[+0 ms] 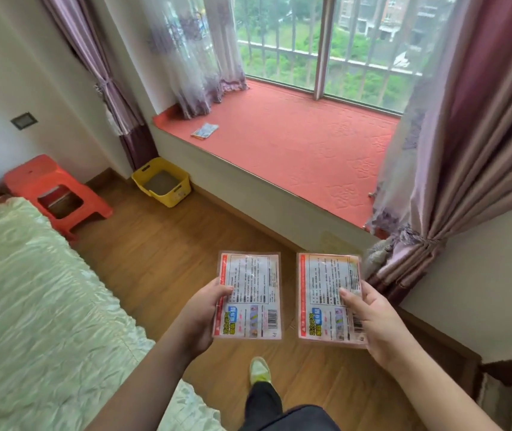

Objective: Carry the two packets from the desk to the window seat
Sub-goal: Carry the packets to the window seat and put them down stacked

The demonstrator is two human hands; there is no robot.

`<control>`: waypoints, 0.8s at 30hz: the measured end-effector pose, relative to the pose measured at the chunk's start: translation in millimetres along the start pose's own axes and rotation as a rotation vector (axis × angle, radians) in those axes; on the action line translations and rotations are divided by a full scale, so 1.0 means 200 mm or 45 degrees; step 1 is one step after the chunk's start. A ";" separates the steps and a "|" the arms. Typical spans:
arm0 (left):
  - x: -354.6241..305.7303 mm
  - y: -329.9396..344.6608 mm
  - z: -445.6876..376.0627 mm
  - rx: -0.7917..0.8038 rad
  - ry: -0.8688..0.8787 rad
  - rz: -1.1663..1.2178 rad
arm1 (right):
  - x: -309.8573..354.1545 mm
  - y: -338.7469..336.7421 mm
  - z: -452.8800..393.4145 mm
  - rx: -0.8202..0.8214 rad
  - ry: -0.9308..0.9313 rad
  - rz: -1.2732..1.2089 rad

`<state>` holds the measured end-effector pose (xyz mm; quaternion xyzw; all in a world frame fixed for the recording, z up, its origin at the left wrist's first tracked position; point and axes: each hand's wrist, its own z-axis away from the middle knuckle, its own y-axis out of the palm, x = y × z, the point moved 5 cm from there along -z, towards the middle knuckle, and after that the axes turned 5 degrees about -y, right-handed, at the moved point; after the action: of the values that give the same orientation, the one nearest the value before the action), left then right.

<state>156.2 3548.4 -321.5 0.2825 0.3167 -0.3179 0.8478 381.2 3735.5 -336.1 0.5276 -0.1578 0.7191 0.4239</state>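
I hold two flat printed packets side by side above the wooden floor. My left hand (200, 318) grips the left packet (250, 290) by its left edge, thumb on top. The right packet (326, 290) is pinched by my right hand (372, 325) along its right edge. Both show white text panels, orange borders and barcodes. The window seat (304, 150), covered in a red quilted mat, lies ahead beneath the window. The desk is not in view.
A small packet (205, 131) lies on the seat's left part. A yellow bin (163, 181) and an orange stool (57, 194) stand on the floor at left. A bed (30, 306) fills the lower left. Curtains (453, 169) hang over the seat's right end.
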 end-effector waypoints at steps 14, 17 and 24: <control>-0.73 -0.69 -0.45 -0.095 0.139 0.164 | 0.36 0.79 -1.00 0.160 -0.038 0.153; -0.86 -0.78 -0.51 -0.124 0.155 0.209 | 0.40 0.89 -1.13 0.188 -0.030 0.158; -1.18 -0.88 -0.78 -0.165 0.155 0.191 | 0.52 1.02 -1.52 0.201 0.007 0.149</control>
<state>-166.6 3626.7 -301.4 0.2689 0.3654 -0.2147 0.8649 24.7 3866.4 -319.0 0.5472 -0.1300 0.7543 0.3387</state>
